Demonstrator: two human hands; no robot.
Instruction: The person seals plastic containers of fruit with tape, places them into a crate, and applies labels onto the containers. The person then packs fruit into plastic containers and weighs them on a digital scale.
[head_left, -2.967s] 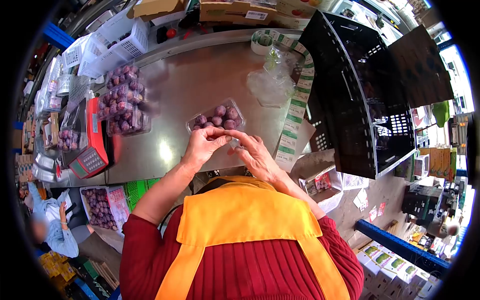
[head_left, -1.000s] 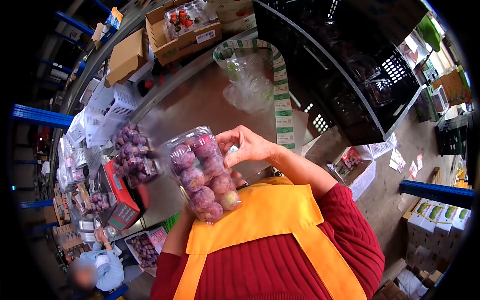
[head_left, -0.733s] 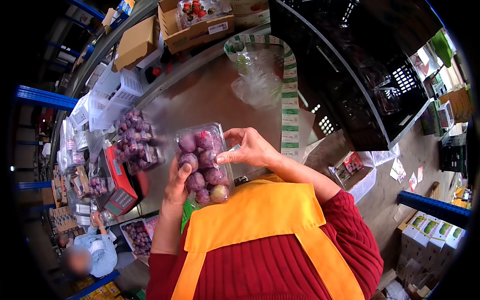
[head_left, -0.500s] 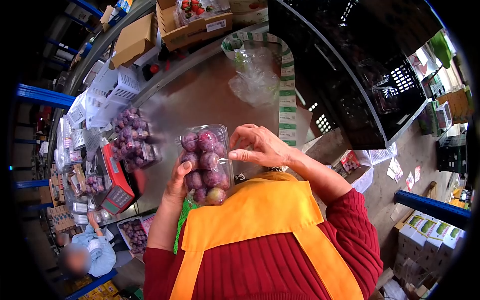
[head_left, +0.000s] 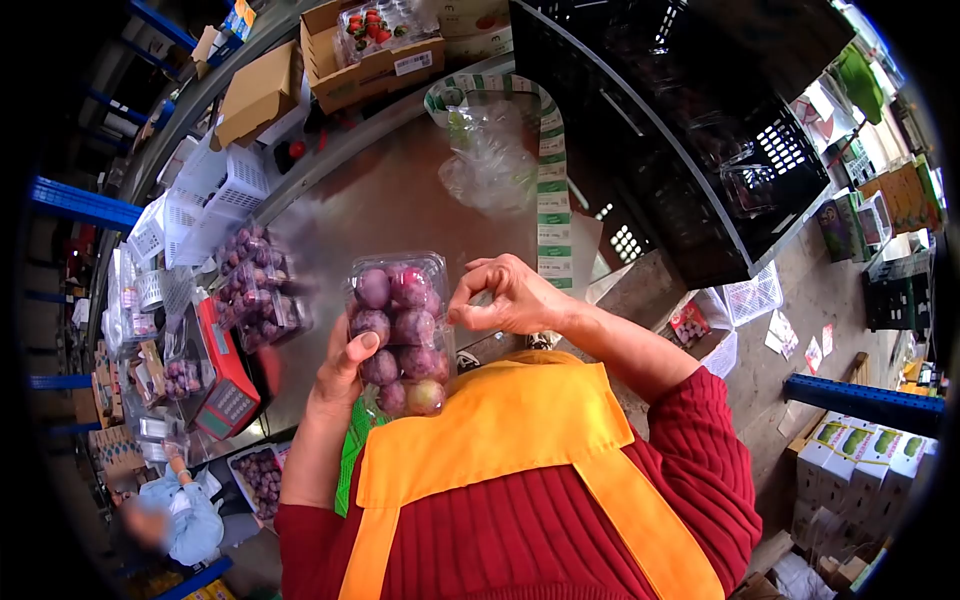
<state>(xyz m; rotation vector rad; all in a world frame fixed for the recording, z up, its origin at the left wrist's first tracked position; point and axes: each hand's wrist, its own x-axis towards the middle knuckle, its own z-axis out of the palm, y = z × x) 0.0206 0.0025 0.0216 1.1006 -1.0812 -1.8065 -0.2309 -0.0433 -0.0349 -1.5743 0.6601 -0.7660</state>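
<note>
My left hand (head_left: 340,375) grips a clear plastic clamshell box of plums (head_left: 400,335) along its left side, thumb over the edge. Dark purple plums fill the box, and one at the bottom is paler, yellowish red. At the box's right edge is my right hand (head_left: 510,297), thumb and index finger curled together in a pinch. Whatever lies between those fingertips is too small to make out. Beyond the box, a crumpled clear plastic bag (head_left: 490,165) lies on the metal table (head_left: 370,200). Beside it runs a strip of green and white labels (head_left: 553,205).
Several filled plum boxes (head_left: 262,285) are stacked at left, near a red scale (head_left: 228,375). White plastic baskets (head_left: 215,200) and a carton of strawberries (head_left: 370,55) stand farther back. Black crates (head_left: 690,130) rise at right. Another person (head_left: 185,510) is at lower left.
My right hand's thumb and index finger have drawn together into a pinch by the box's edge. The left hand still holds the plum box. The whole view has shifted slightly.
</note>
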